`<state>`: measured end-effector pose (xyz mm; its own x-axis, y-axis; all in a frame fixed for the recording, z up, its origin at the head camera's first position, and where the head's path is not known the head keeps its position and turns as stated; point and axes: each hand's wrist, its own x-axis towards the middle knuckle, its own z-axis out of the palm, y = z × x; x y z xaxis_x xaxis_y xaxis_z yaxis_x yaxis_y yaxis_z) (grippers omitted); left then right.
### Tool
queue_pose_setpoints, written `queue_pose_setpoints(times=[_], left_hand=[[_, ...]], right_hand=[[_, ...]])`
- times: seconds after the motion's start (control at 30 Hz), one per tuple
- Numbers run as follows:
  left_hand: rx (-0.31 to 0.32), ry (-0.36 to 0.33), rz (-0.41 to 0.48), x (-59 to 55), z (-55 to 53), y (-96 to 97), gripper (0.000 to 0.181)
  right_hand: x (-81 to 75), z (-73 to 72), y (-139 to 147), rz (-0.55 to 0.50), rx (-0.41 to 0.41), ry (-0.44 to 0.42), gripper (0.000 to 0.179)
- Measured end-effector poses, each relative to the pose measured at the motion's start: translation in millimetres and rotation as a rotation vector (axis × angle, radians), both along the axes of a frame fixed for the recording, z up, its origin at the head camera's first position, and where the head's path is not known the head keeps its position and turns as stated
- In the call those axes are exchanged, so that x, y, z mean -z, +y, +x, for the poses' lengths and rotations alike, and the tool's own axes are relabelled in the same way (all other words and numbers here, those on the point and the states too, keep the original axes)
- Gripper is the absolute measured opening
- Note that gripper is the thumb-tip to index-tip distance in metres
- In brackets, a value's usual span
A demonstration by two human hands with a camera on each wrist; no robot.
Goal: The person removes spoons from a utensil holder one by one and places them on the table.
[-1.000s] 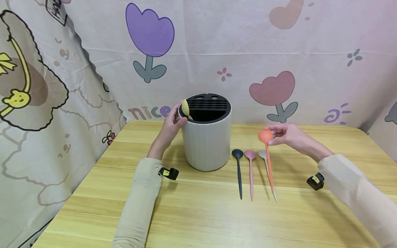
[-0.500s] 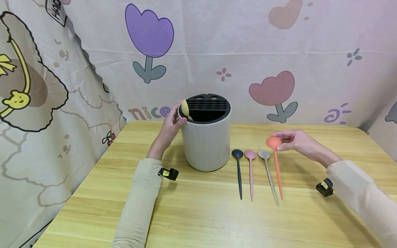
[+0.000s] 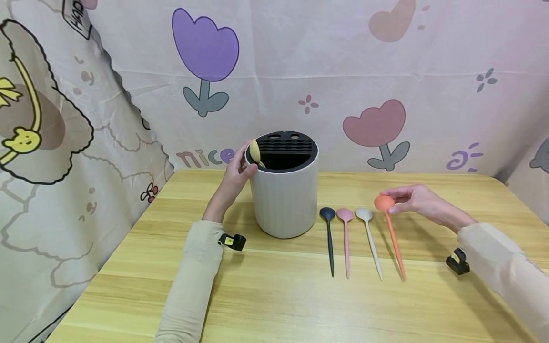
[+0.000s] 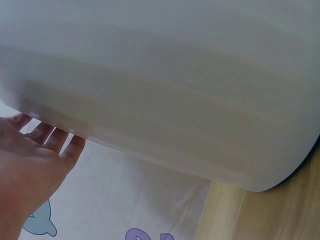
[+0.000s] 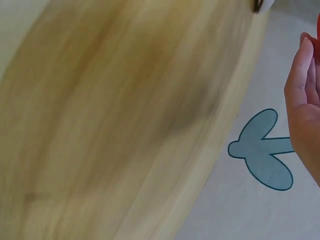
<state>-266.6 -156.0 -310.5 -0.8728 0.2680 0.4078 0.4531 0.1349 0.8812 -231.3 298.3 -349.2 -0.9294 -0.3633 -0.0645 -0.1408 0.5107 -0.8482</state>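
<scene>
My left hand (image 3: 233, 178) curves round the left side of a ribbed white utensil holder (image 3: 284, 205), its thumb at the front near the black rim. In the left wrist view, the fingers (image 4: 74, 150) reach behind the holder's wall. A yellow spoon (image 3: 255, 151) stands in the holder, its bowl leaning on the left rim. My right hand (image 3: 418, 202) pinches an orange spoon (image 3: 393, 233) by its bowl, the handle slanting down toward me near the tabletop. To its left lie a black spoon (image 3: 330, 243), a pink spoon (image 3: 346, 243) and a light grey spoon (image 3: 372, 243).
The holder's black lid has a large front opening, slots and round holes. Under everything is a wooden table (image 3: 266, 300). A printed cloth (image 3: 274, 57) hangs behind the table and along the left. A small black camera is worn on each wrist.
My right hand has moved right and toward me with the orange spoon, lowering it from over the grey spoon to that spoon's right. The left hand and the holder stay put.
</scene>
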Motion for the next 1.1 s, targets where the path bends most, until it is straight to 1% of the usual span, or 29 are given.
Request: queue_pose_setpoints(times=[0.13,0.3,0.4,0.6,0.73,1.1], left_hand=[[-0.003,0.003,-0.003,-0.1,0.0,-0.5,0.126],[-0.007,0.006,-0.005,1.0,-0.7,0.3,0.127],[-0.005,0.008,-0.003,1.0,-0.3,0.6,0.126],[-0.001,0.006,0.005,0.9,-0.1,0.1,0.127],[0.001,0.004,0.011,1.2,-0.1,-0.1,0.126],[0.000,0.018,0.012,0.9,1.3,0.2,0.126]], right_hand=[[3.9,-2.0,0,0.025,-0.002,-0.011,0.064],[9.2,-4.0,1,0.081,-0.023,0.003,0.063],[12.0,-5.3,1,0.096,-0.029,-0.003,0.063],[20.0,-5.6,0,0.077,-0.044,-0.034,0.064],[24.1,-4.7,1,0.070,-0.048,-0.032,0.062],[27.3,-3.4,3,0.004,-0.063,-0.106,0.061]])
